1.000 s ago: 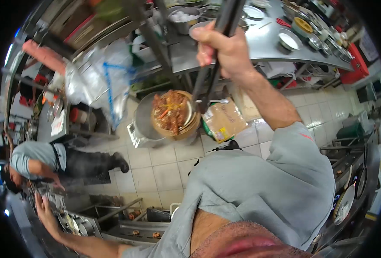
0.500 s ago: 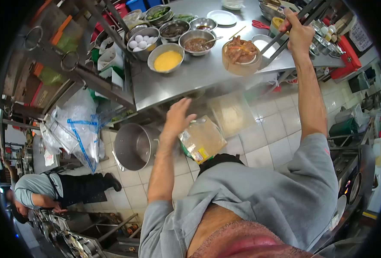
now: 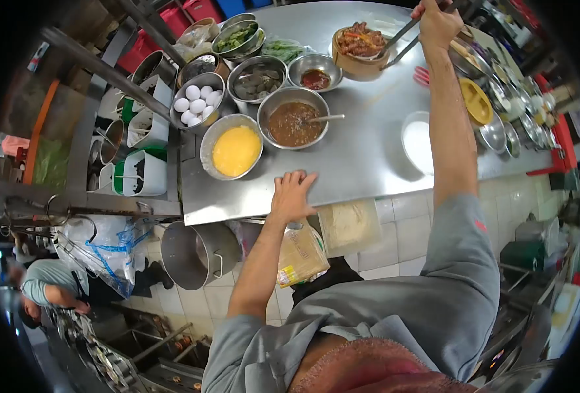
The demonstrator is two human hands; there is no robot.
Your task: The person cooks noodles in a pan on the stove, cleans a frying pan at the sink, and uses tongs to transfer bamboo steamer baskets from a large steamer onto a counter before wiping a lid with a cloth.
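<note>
My right hand [image 3: 439, 27] is closed on long metal tongs [image 3: 403, 33], at arm's length over the far side of the steel table [image 3: 362, 150]. The tongs' ends grip the rim of a round bamboo steamer [image 3: 361, 67] piled with reddish-brown meat [image 3: 362, 40]. Under the steamer a white plate's edge shows; I cannot tell whether it rests fully on it. My left hand [image 3: 294, 196] lies with fingers spread on the table's near edge, holding nothing. Closest to it are a bowl of brown sauce [image 3: 290, 121] with a spoon and a bowl of yellow liquid [image 3: 237, 150].
A pot of white eggs [image 3: 198, 101] and bowls of greens [image 3: 236, 38] and dark sauce [image 3: 315, 78] stand left. A white bowl [image 3: 420, 141] sits under my right forearm. Below are a large pot [image 3: 190, 255] and a cardboard box [image 3: 303, 252]. A person [image 3: 54, 281] bends at lower left.
My right hand has carried the steamer away from me, from near the table's front to the white plate at the back. My left hand has come down onto the table edge.
</note>
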